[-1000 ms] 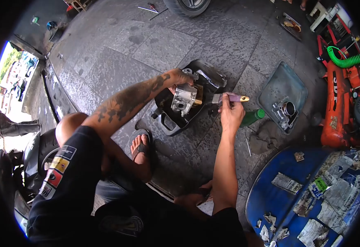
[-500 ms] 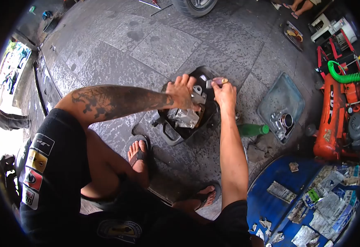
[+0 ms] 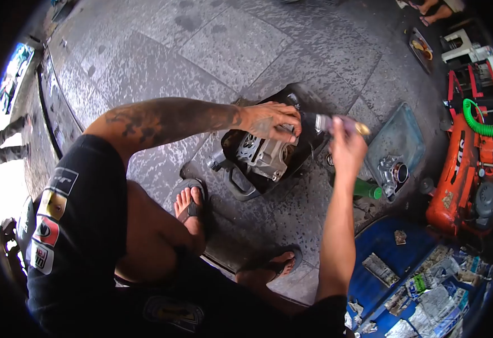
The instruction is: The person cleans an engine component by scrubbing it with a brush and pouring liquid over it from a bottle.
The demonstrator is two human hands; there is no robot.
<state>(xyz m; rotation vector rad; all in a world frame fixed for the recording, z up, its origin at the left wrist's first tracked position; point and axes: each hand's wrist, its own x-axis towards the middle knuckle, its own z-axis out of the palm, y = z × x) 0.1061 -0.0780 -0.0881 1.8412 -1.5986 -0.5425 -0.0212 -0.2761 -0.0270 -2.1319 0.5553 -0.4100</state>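
Head view, the only one: near the middle, a silvery metal casting sitting tilted inside a black open container. At twelve o'clock on the casting, the left hand, palm down, fingers bent and a little apart; cannot tell whether pressing on the metal or just above. At three o'clock of the container, the right hand, blurred, pinching a purple-handled brush between thumb and fingers, bristle end aimed toward nine o'clock and apart from the casting.

Further out at three o'clock, a grey-blue tray, with a second metal part near its six o'clock end, touched by neither hand. Toward four o'clock from the container, a green bottle.

Brushing probably under way rather than finished, judging by the brush in hand and the casting inside the container. Dark patches around the casting's openings; cannot tell shadow from dirt there, nor the share of surface already brushed or left to brush.
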